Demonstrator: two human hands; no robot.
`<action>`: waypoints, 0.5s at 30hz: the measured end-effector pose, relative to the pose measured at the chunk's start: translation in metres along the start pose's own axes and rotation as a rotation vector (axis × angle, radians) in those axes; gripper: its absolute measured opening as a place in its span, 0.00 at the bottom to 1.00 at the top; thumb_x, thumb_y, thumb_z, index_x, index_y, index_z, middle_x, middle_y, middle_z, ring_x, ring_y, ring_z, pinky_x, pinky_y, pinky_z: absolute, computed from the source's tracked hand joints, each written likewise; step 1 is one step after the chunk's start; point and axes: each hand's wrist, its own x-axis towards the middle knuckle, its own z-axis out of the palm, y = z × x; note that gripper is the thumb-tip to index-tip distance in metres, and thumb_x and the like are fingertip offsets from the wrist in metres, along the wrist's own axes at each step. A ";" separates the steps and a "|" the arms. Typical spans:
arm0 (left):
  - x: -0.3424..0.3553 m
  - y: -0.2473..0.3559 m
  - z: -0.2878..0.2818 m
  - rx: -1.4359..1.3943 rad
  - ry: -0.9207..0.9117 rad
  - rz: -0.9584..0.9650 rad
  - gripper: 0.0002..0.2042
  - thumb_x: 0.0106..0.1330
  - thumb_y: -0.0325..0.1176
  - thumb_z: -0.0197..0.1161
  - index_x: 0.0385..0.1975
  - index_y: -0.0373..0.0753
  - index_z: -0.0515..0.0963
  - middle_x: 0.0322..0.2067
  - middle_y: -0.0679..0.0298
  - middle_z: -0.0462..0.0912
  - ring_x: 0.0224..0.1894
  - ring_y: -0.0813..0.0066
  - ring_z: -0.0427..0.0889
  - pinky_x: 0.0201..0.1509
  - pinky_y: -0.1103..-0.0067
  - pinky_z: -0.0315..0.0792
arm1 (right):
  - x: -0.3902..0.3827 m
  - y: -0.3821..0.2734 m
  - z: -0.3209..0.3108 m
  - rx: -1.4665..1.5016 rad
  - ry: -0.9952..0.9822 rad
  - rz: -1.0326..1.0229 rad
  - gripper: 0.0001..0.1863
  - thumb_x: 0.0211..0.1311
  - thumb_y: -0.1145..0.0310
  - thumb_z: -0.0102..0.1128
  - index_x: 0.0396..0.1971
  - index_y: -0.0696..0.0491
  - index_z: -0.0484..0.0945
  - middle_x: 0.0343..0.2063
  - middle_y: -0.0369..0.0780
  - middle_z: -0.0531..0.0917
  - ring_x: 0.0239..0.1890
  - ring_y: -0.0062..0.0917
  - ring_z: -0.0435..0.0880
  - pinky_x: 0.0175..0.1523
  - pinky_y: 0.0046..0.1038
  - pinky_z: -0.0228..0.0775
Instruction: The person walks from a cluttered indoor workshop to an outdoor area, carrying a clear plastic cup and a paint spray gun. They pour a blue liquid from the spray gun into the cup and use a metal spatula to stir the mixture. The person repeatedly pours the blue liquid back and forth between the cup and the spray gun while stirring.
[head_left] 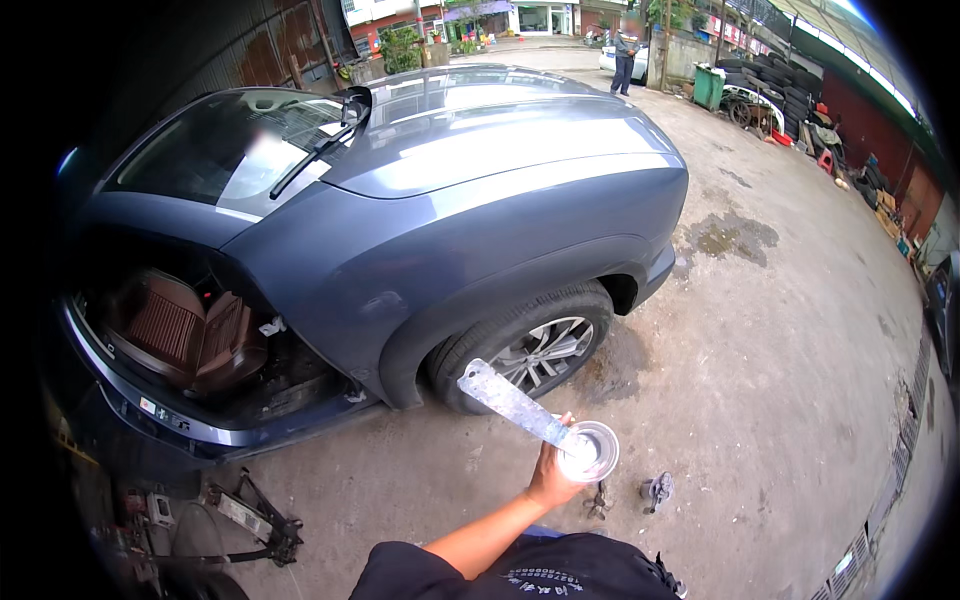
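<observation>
My left hand [550, 477] is closed around a clear cup [590, 455] with pale contents; a long, flat, pale metal strip [500, 393] rests across the cup, angled up to the left. Ahead of me is a grey-blue car [430, 240], with a front wheel [540, 352] just beyond the cup and a dark arch trim above it. At the left, the front door opening shows a brown seat [170, 335]. A small metal gun-like tool [657, 490] and another small metal object [598, 503] are on the ground right of my hand. My right hand is not visible.
A scissor-like metal frame [250, 520] lies at the lower left. The concrete ground [780, 380] runs right to a drain grate [855, 560]. Stacked tyres [765, 90], a green bin [708, 88] and assorted items line the far right. A person [624, 62] stands beyond the car.
</observation>
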 end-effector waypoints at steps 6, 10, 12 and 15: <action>0.004 0.003 -0.002 -0.036 0.007 0.038 0.40 0.46 0.38 0.77 0.58 0.30 0.64 0.61 0.41 0.62 0.66 0.44 0.59 0.69 0.61 0.55 | 0.005 0.003 0.007 -0.046 -0.146 0.052 0.39 0.60 0.38 0.49 0.33 0.67 0.81 0.32 0.61 0.81 0.41 0.54 0.81 0.48 0.47 0.72; 0.016 0.004 0.005 -0.020 -0.055 0.069 0.40 0.45 0.38 0.77 0.58 0.31 0.65 0.61 0.41 0.61 0.66 0.45 0.59 0.68 0.61 0.55 | 0.012 0.036 0.022 -0.081 -0.276 0.094 0.40 0.61 0.37 0.47 0.34 0.68 0.80 0.33 0.62 0.81 0.43 0.54 0.81 0.50 0.47 0.72; 0.016 0.007 0.011 -0.071 -0.030 0.062 0.40 0.45 0.38 0.77 0.58 0.32 0.65 0.61 0.42 0.62 0.66 0.45 0.60 0.68 0.61 0.56 | 0.003 0.034 0.012 -0.132 -0.272 0.024 0.40 0.61 0.37 0.45 0.36 0.68 0.80 0.34 0.62 0.81 0.43 0.54 0.81 0.51 0.46 0.72; 0.014 0.008 0.006 -0.148 -0.059 -0.020 0.38 0.44 0.38 0.77 0.57 0.33 0.67 0.61 0.42 0.63 0.65 0.46 0.61 0.67 0.62 0.58 | -0.036 -0.014 -0.049 -0.192 -0.236 -0.005 0.39 0.63 0.37 0.43 0.38 0.66 0.78 0.35 0.61 0.81 0.43 0.53 0.81 0.51 0.45 0.72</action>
